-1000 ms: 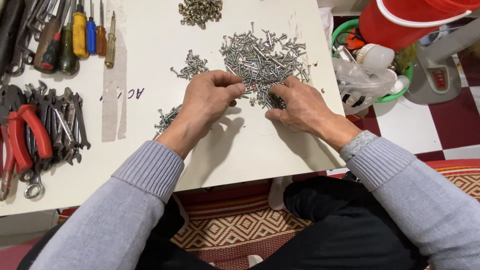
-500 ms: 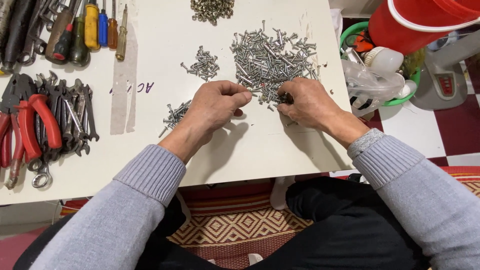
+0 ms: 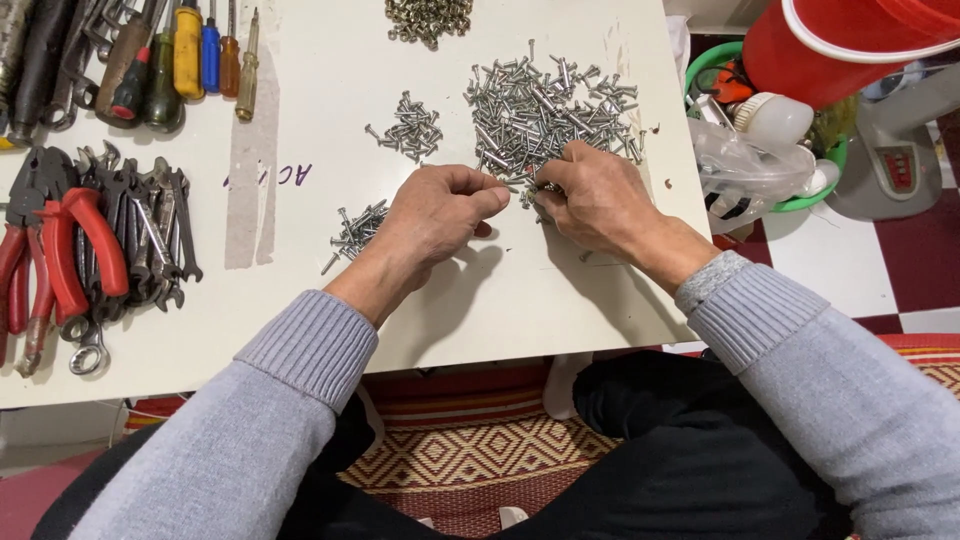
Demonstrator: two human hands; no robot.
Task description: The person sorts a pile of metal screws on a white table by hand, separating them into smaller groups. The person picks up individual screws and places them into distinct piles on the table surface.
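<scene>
Both hands meet at the big screw pile's (image 3: 545, 105) near edge; I see left hand (image 3: 435, 215) pinching, right hand (image 3: 590, 195) apparently pinching a screw too.

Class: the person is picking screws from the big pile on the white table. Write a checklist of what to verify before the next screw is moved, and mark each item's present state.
1. Both hands at the big screw pile: ok; left hand and right hand meet at its near edge.
2. A screw pinched in the fingertips: cannot tell, fingers hide it.
3. Small pile separate from the big one: ok.
4. Second small pile reachable: ok, beside the left hand.
5. Pliers and screwdrivers apart from the screws: ok.
</scene>
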